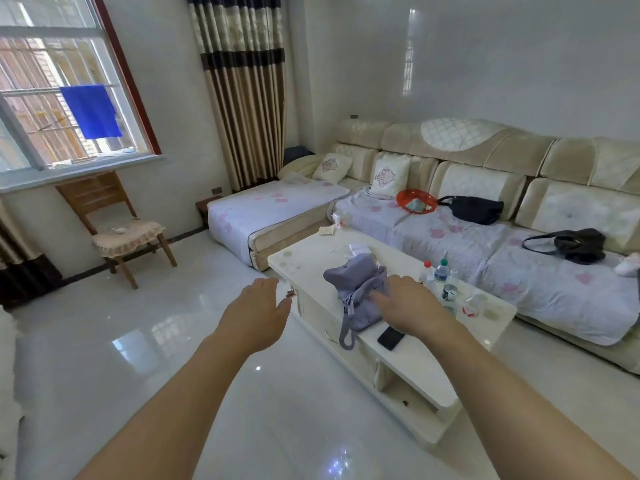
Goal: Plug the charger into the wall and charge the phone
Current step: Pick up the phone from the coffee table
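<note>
We saw a cream sofa [485, 188] along the wall, with two dark bags [474, 207] on its cover. In front stood the white tabletop [415, 358], carrying a lilac bag [360, 289], some bottles [441, 275] whose labels we could not read, and the dark phone [390, 337] lying flat near its front edge. Our left hand [258, 313] hovered over the floor, fingers loose and apart, holding nothing. Our right hand [408, 306] reached over the lilac bag, fingers spread, just above the phone.

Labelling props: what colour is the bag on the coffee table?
Light purple-grey bag; head view, the only one, shows it clearly.
</note>
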{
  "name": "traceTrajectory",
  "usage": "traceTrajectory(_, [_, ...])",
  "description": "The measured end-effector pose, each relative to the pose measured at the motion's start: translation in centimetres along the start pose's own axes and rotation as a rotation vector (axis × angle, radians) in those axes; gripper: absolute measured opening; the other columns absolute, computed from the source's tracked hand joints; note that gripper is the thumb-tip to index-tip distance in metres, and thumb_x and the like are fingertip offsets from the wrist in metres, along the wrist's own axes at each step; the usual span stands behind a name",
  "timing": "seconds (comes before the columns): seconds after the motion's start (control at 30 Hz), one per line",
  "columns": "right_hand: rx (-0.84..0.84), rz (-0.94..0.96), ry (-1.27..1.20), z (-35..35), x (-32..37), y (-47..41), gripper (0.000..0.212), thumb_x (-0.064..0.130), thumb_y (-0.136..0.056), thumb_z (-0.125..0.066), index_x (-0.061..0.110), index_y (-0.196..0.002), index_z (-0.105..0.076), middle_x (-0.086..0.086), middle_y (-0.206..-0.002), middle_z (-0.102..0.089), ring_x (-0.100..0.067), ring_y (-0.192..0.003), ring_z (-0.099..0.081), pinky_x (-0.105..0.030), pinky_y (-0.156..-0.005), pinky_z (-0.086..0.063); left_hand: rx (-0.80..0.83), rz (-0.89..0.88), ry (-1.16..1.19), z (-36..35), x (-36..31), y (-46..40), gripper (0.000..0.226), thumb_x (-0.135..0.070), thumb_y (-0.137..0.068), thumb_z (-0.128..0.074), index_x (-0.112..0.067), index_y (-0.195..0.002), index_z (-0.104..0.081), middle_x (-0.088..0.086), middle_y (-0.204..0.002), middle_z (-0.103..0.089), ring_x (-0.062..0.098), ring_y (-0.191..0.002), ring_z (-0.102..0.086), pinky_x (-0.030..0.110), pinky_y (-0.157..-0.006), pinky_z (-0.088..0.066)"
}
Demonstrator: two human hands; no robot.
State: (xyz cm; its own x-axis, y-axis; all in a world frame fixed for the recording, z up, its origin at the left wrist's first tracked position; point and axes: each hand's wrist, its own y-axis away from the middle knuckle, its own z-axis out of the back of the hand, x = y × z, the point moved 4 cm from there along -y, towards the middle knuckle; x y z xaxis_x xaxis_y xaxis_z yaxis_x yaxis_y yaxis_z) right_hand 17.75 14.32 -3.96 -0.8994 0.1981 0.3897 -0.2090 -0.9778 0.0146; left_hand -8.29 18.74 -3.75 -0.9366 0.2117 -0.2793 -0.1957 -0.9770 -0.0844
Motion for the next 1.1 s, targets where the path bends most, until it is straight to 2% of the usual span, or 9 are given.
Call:
traceTrajectory(0.1, [-0.037,-0.071,-0.021,-0.2,-3.0,-2.7,0.032,0.026,-0.100,-0.044,0.007,-0.119,-0.061,-0.017,-0.119,-0.062,-0.033,-0.106,-0.060,-0.036,-0.076,-0.042,0.024,-0.045,-0.011,-2.2,-2.3,-3.7,0.056,-0.049,-0.102,-0.042,-0.022,-0.151,-0.038,0.003,-0.155,-0.045,0.024,-0.137,-0.047,0.041,-0.108,-0.042])
traceTrajectory(0.27, [-0.029,-0.117,0.079,-1.0,-8.4,-8.7,0.042,0.040,-0.102,-0.037,0.008,-0.125,-0.052,-0.018,-0.129,-0.056,-0.036,-0.117,-0.055,-0.042,-0.093,-0.045,0.073,-0.145,-0.126,-6.3,-6.5,-11.4,0.058,-0.050,-0.102,-0.040,-0.020,-0.151,-0.039,0.004,-0.154,-0.047,0.025,-0.136,-0.048,0.041,-0.111,-0.040])
traceTrajectory(0.4, [0.009,-0.169,0.104,-0.9,-12.2,-13.4,0.049,0.041,-0.101,-0.036,0.009,-0.135,-0.049,-0.017,-0.138,-0.053,-0.035,-0.124,-0.052,-0.044,-0.099,-0.045,0.105,-0.208,-0.168,-9.4,-9.8,-17.5,0.054,-0.051,-0.101,-0.041,-0.019,-0.144,-0.047,0.005,-0.145,-0.056,0.025,-0.128,-0.054,0.040,-0.106,-0.044])
traceTrajectory(0.57, [0.009,-0.230,0.113,-0.6,-16.0,-17.7,0.046,0.043,-0.100,-0.035,0.012,-0.130,-0.053,-0.017,-0.133,-0.054,-0.034,-0.114,-0.056,-0.045,-0.091,-0.049,0.141,-0.284,-0.169,-12.1,-13.8,-23.2,0.048,-0.052,-0.099,-0.045,-0.019,-0.132,-0.057,0.007,-0.131,-0.064,0.026,-0.116,-0.060,0.040,-0.096,-0.049])
traceTrajectory(0.73, [0.012,-0.310,0.100,-1.0,-18.5,-20.9,0.050,0.044,-0.099,-0.035,0.011,-0.134,-0.050,-0.016,-0.134,-0.057,-0.036,-0.118,-0.056,-0.046,-0.094,-0.049,0.214,-0.375,-0.112,-14.2,-16.3,-27.6,0.045,-0.044,-0.102,-0.042,-0.012,-0.126,-0.060,0.011,-0.123,-0.066,0.028,-0.108,-0.060,0.040,-0.093,-0.049])
traceTrajectory(0.87, [0.061,-0.358,0.145,-2.9,-18.8,-23.3,0.050,0.042,-0.099,-0.033,0.011,-0.134,-0.050,-0.018,-0.131,-0.057,-0.036,-0.116,-0.054,-0.049,-0.094,-0.048,0.279,-0.435,-0.103,-16.2,-16.7,-30.7,0.043,-0.040,-0.104,-0.040,-0.011,-0.131,-0.055,0.010,-0.125,-0.064,0.027,-0.112,-0.058,0.037,-0.096,-0.044])
traceTrajectory(0.97, [0.074,-0.396,0.147,-5.0,-18.3,-25.8,0.050,0.043,-0.099,-0.032,0.011,-0.133,-0.051,-0.019,-0.128,-0.058,-0.037,-0.114,-0.055,-0.048,-0.092,-0.048,0.323,-0.487,-0.103,-18.0,-15.6,-33.1,0.039,-0.040,-0.104,-0.039,-0.010,-0.121,-0.058,0.010,-0.114,-0.065,0.025,-0.100,-0.059,0.034,-0.087,-0.046])
traceTrajectory(1.1, [0.085,-0.469,0.095,-8.7,-18.0,-29.3,0.046,0.044,-0.098,-0.034,0.011,-0.120,-0.058,-0.018,-0.123,-0.061,-0.037,-0.110,-0.057,-0.045,-0.087,-0.047,0.374,-0.520,-0.073,-20.4,-12.9,-37.0,0.034,-0.040,-0.104,-0.039,-0.011,-0.107,-0.057,0.012,-0.109,-0.062,0.027,-0.094,-0.057,0.040,-0.083,-0.050])
